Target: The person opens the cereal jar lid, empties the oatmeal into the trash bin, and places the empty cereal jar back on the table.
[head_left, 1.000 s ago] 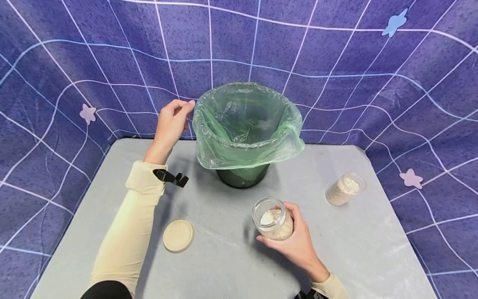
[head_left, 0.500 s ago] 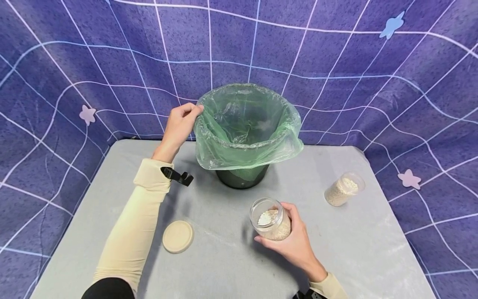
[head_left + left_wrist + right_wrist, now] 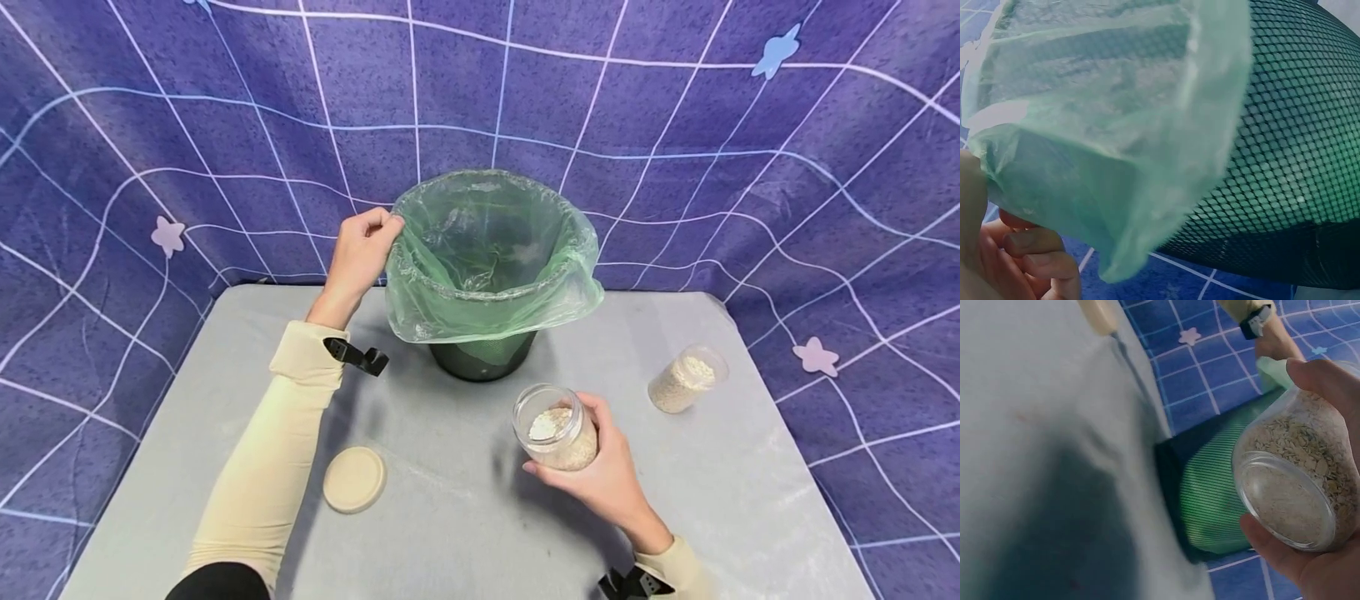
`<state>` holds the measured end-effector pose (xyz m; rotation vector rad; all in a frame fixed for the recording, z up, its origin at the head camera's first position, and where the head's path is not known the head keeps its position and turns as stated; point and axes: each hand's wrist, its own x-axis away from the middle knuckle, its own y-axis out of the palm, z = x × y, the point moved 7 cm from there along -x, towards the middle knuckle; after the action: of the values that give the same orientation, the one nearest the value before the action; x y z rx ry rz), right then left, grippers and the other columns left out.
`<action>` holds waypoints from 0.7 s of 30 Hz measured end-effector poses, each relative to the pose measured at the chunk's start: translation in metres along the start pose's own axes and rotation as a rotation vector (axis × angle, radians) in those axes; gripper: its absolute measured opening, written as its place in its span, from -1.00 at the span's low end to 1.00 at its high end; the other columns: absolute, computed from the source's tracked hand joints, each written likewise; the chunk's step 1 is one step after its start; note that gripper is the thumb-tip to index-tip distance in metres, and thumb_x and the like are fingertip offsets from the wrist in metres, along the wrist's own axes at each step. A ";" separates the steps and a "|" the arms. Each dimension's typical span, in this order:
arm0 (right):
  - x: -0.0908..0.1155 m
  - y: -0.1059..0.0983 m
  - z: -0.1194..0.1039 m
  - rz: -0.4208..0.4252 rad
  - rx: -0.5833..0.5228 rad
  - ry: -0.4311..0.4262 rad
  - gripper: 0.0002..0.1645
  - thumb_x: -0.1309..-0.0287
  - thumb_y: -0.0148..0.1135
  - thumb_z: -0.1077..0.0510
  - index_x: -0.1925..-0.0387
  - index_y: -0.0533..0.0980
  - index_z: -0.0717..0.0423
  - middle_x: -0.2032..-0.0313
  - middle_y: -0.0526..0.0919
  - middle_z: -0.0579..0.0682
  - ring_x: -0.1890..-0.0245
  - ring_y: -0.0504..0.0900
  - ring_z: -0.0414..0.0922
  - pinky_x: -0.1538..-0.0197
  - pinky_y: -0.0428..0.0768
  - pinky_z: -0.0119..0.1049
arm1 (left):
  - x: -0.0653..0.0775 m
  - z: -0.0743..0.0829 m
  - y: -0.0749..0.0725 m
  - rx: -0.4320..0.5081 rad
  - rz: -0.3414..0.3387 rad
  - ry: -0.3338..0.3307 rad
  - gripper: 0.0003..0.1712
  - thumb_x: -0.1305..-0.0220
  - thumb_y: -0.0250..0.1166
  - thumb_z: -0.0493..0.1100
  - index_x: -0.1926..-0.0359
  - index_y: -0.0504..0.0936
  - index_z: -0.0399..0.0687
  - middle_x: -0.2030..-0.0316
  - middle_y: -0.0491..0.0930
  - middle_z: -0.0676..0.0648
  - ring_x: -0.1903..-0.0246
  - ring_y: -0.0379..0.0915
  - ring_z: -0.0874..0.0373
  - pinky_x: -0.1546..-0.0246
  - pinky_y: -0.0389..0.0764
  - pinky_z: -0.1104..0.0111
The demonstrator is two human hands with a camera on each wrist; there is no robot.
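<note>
A dark mesh waste bin [image 3: 480,365] stands at the back of the table, lined with a thin green bin bag [image 3: 487,321] folded over its rim. At the rim's left side my left hand [image 3: 360,254] pinches the edge of the bag; in the left wrist view the bag [image 3: 1104,156] hangs loosely over the mesh. My right hand [image 3: 615,483] grips a clear jar [image 3: 573,450] of oat-like flakes, lidless and tilted, above the table in front of the bin. Seen from below in the right wrist view, the flakes show through the jar's [image 3: 1297,450] wall.
A round beige lid [image 3: 355,480] lies on the grey table [image 3: 450,533] at the left front. Another clear jar [image 3: 684,385], part filled with pale flakes, stands at the right. Purple gridded cloth [image 3: 480,92] hangs behind and at both sides.
From beside the bin, my left hand has moved right onto the bag's rim and now pinches it. The jar in my right hand has shifted slightly right and towards the back.
</note>
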<state>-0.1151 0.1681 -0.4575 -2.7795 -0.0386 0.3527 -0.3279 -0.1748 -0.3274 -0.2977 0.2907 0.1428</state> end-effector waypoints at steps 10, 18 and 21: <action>-0.036 -0.048 -0.040 0.029 0.042 -0.112 0.11 0.42 0.88 0.27 -0.25 0.43 0.14 -0.08 0.68 0.01 -0.06 0.64 -0.19 -0.20 0.52 -0.46 | -0.001 0.001 0.000 -0.024 -0.009 -0.012 -0.63 -0.38 0.22 -0.13 0.61 0.42 0.05 0.66 0.27 0.19 0.48 0.24 0.17 0.33 0.27 0.31; -0.074 -0.082 -0.080 0.024 0.223 -0.166 0.12 0.35 0.85 0.23 -0.31 0.42 0.05 -0.10 0.66 -0.11 -0.06 0.61 -0.24 -0.17 0.46 -0.47 | -0.002 0.000 0.001 -0.010 -0.014 -0.005 -0.64 -0.38 0.22 -0.13 0.60 0.43 0.05 0.65 0.27 0.18 0.48 0.22 0.17 0.33 0.27 0.30; -0.086 -0.086 -0.093 0.020 0.290 -0.181 0.14 0.34 0.85 0.16 -0.36 0.44 -0.05 -0.12 0.66 -0.14 -0.08 0.59 -0.26 -0.15 0.45 -0.45 | -0.002 0.000 0.001 -0.007 -0.015 -0.004 -0.65 -0.38 0.22 -0.13 0.59 0.43 0.04 0.65 0.27 0.18 0.48 0.23 0.17 0.34 0.27 0.30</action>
<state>-0.1742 0.2133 -0.3238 -2.4566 -0.0028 0.5668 -0.3302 -0.1743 -0.3271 -0.3062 0.2843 0.1293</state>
